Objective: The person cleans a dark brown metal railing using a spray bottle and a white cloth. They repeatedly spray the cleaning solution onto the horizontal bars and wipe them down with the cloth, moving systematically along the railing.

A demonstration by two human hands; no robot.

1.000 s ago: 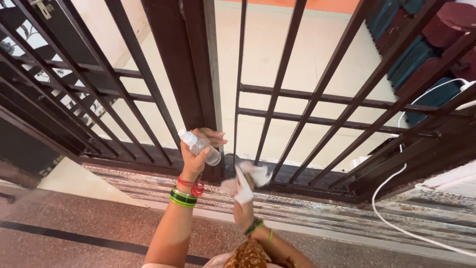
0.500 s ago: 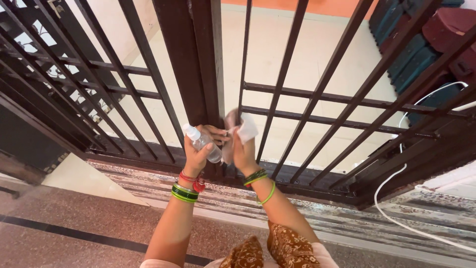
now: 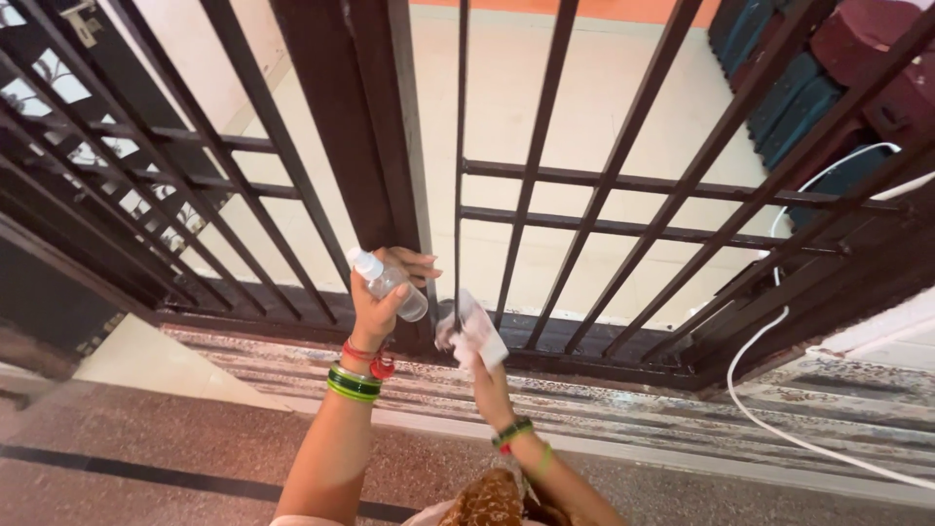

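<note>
A: Report hand states.

B: The left hand (image 3: 382,300) is closed around a small clear bottle (image 3: 387,283), white cap pointing up and to the left. It is held just in front of the thick dark post (image 3: 355,127) of the metal gate (image 3: 623,195). Red and green bangles (image 3: 356,378) sit on that wrist.

A: And the right hand?

B: The right hand (image 3: 479,358) grips a crumpled white cloth (image 3: 474,326). The cloth is pressed against the lower end of a thin vertical bar (image 3: 459,175), just right of the post and just above the gate's bottom rail (image 3: 584,358).

A: Relative position of the two items?

B: Bottle left, cloth right, near each other but not touching.

A: Surroundings?

B: A white cable (image 3: 779,390) runs across the worn threshold (image 3: 682,414) at right. A speckled floor (image 3: 146,438) lies on the near side, a pale floor (image 3: 584,107) beyond the bars.
</note>
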